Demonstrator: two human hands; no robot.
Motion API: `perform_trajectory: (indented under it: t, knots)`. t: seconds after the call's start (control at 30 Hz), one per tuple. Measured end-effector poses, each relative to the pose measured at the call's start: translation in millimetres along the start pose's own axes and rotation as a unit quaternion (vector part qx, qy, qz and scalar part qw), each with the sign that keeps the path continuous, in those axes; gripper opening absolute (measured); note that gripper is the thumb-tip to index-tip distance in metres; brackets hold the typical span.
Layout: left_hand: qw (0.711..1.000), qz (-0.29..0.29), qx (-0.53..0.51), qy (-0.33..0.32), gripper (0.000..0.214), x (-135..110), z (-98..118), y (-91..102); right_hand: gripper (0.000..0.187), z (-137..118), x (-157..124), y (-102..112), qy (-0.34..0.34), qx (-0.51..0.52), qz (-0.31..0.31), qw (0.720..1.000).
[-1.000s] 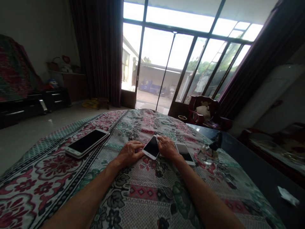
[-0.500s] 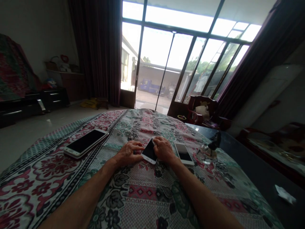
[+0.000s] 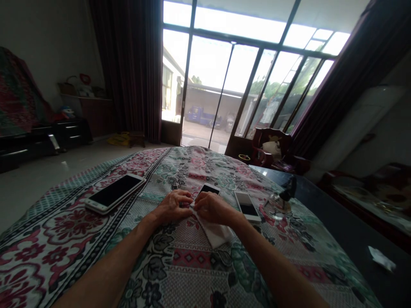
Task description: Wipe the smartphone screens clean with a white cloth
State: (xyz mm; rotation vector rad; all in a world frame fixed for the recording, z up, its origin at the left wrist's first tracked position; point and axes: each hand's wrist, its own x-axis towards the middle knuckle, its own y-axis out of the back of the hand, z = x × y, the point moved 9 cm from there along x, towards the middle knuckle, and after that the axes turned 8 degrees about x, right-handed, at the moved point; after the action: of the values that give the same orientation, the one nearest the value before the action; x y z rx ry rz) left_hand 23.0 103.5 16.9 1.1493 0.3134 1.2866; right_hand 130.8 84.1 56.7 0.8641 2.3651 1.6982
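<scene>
A white-edged phone with a dark screen [image 3: 208, 189] lies on the flowered cloth [image 3: 192, 265] in front of me. My left hand [image 3: 173, 206] rests at its left edge, fingers curled against it. My right hand [image 3: 212, 208] lies over the phone's near end, fingers pressed down on a white cloth [image 3: 215, 234] that trails toward me from under the hand. A second white phone [image 3: 247, 206] lies just right of my right hand. Two stacked phones [image 3: 114, 192] lie far to the left.
A glass dish with a dark object [image 3: 281, 199] stands right of the phones. A dark glossy tabletop [image 3: 346, 231] with a crumpled white scrap [image 3: 380, 258] borders the cloth on the right. Large windows, curtains and a wooden chair [image 3: 272, 149] are beyond.
My right hand has slid from the phone's far end toward me along the screen, and a white cloth now shows under it. The left hand has barely moved.
</scene>
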Motion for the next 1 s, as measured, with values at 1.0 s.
perform_trajectory:
  t: [1.0]
  knots:
    - [1.0, -0.011, -0.011, 0.014, 0.027, 0.9, 3.6, 2.7, 0.043, 62.6, -12.1, -6.9, -0.171, -0.089, 0.041, 0.98]
